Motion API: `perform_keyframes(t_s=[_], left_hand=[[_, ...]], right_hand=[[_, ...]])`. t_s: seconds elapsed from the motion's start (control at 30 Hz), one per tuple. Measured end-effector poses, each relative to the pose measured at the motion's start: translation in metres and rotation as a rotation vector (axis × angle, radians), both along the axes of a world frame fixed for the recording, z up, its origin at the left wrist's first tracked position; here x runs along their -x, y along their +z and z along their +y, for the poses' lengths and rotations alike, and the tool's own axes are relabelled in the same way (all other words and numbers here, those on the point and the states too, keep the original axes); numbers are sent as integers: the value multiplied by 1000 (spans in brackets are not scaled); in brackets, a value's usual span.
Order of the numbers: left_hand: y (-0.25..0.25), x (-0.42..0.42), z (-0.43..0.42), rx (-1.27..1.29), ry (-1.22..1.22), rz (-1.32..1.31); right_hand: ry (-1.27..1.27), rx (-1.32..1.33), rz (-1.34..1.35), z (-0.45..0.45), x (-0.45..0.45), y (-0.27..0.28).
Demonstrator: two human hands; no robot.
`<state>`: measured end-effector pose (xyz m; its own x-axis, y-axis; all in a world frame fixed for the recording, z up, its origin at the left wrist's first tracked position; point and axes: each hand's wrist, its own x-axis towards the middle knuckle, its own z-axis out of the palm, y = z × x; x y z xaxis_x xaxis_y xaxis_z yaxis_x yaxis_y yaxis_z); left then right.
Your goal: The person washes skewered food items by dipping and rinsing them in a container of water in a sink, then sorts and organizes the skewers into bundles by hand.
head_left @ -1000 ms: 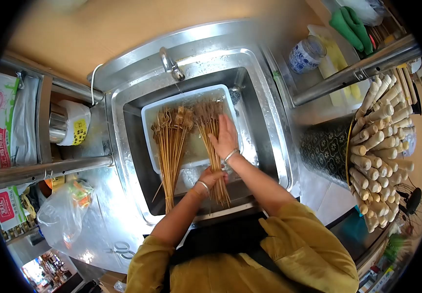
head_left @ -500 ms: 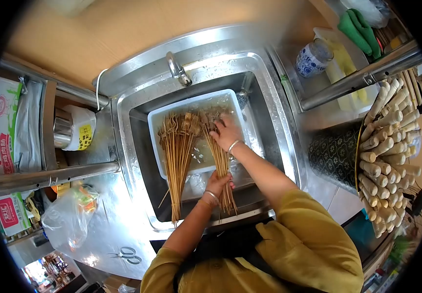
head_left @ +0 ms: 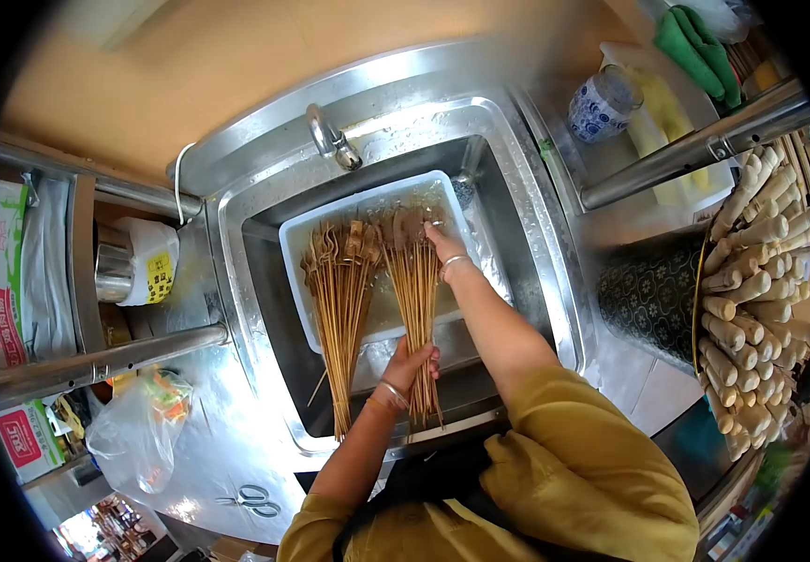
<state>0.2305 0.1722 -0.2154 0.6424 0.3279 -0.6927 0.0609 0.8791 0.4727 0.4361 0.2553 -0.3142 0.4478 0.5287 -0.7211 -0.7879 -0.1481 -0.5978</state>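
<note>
My left hand (head_left: 409, 365) is closed around the bare stick ends of a bundle of skewers (head_left: 412, 300), over the front of the sink. At the bundle's food end, my right hand (head_left: 441, 243) grips its right edge, thumb on top and the other fingers hidden beneath. Brown pieces are threaded on the upper ends of the sticks. A second bundle of skewers (head_left: 338, 323) lies just to the left, touched by neither hand. Both bundles lean over the near rim of a white tub (head_left: 290, 272) holding water, inside a steel sink (head_left: 269, 323).
A faucet (head_left: 332, 140) stands behind the tub. To the right, a dark patterned bin (head_left: 648, 295) holds many wooden-handled sticks (head_left: 751, 309); a blue-and-white jar (head_left: 600, 108) is behind it. On the left counter are scissors (head_left: 253, 501) and a plastic bag (head_left: 138, 436).
My right hand has shifted from lying over the food end to the bundle's right edge, and the skewers there have spread flatter. My left hand keeps its hold on the sticks.
</note>
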Motion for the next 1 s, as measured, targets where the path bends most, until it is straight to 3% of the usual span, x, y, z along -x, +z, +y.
perform_keyframes(t_s=[0.1,0.23,0.3,0.37,0.4,0.5,0.53,0.57,0.63,0.7,0.77,0.9,1.0], left_hand=[[4,3,-2,86,83,-36],[-1,7,-2,72,83,-30],[-3,9,-1,38,58,-42],[0,10,-3,119,106,-105],[6,10,-2,142,115,-130],[-2,14,-3,166,124,-198],[-3,14,-2,168,127,-196],[-5,13,-2,168,125,-196],[-6,14,-2,161,135,-176],[-3,12,-1,150,119,-134],[-3,11,0,138,104,-99],[-13,21,0,306,131,-260],[-23,30,4,534,116,-584]], right_hand=[[-30,-26,206,-7,-2,4],[174,50,2,8,-2,14],[130,32,12,5,5,30],[-63,107,-259,1,16,52],[31,98,-413,-3,16,46],[-28,-3,-629,4,18,26],[129,54,-440,9,6,17],[127,54,-441,12,2,7],[138,134,-131,13,1,2],[148,216,-237,0,19,-3],[-19,6,94,-17,26,-4],[58,94,-24,-55,48,43],[126,33,-15,-64,48,60]])
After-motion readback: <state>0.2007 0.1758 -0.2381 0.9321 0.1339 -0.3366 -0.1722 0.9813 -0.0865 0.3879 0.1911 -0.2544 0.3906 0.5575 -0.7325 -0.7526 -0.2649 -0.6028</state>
